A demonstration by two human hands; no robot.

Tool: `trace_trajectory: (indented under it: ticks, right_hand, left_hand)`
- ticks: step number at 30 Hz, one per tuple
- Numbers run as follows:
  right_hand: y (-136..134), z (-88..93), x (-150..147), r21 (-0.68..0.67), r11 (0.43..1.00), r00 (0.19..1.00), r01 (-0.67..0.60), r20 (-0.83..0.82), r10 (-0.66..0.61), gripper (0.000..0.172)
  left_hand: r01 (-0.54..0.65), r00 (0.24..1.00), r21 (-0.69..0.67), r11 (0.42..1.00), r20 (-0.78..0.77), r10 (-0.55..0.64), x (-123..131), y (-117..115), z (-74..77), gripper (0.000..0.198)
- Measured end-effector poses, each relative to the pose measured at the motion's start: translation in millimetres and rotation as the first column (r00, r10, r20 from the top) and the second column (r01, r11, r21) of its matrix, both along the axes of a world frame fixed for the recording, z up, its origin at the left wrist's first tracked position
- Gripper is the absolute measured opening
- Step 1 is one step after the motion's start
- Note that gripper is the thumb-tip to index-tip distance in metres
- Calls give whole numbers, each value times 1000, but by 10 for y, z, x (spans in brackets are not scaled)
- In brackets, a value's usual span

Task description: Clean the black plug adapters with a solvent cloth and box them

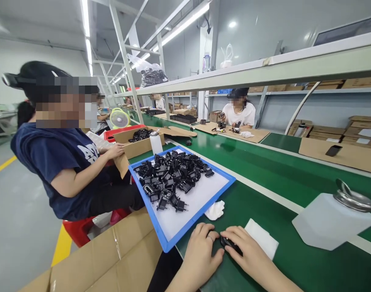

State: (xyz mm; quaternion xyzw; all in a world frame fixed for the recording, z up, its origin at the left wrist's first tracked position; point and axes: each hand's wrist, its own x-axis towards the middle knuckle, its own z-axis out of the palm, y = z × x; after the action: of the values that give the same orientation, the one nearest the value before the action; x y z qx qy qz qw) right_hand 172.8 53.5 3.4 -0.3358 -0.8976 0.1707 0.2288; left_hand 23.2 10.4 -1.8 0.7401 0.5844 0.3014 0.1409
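Observation:
Low in the view, my right hand has its fingers curled over a small rounded black plastic part at the green work surface; its exact kind is hidden by the fingers. My left hand, with a ring on one finger, is bent close beside it. A bit of black shows between its fingers, too covered to name. A folded white cloth lies just beyond my right hand. Ahead of my left hand is a blue-rimmed white tray bearing a heap of black two-pin plug adapters.
A white pump bottle stands at the right, another behind the tray. Crumpled white tissue lies by the tray's edge. A co-worker sits at left near a cardboard box; another person works across the green bench.

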Motion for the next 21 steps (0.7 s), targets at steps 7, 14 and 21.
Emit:
trace_trajectory:
  ticks: [7, 14, 21]
  right_hand:
    - [-10, 6, 28, 191, 981, 999, 40, -33, -35, 23]
    - [-42, -12, -1, 277, 959, 998, 52, 17, -59, 22]
    - [-49, 4, -1, 225, 972, 996, 73, 36, -84, 23]
  left_hand:
    - [2, 999, 29, 1000, 36, -3, -5, -11, -5, 20]
    - [9, 999, 62, 998, 39, -11, -11, -9, -18, 17]
    - [28, 1000, 36, 999, 12, -29, -23, -8, 4, 17]
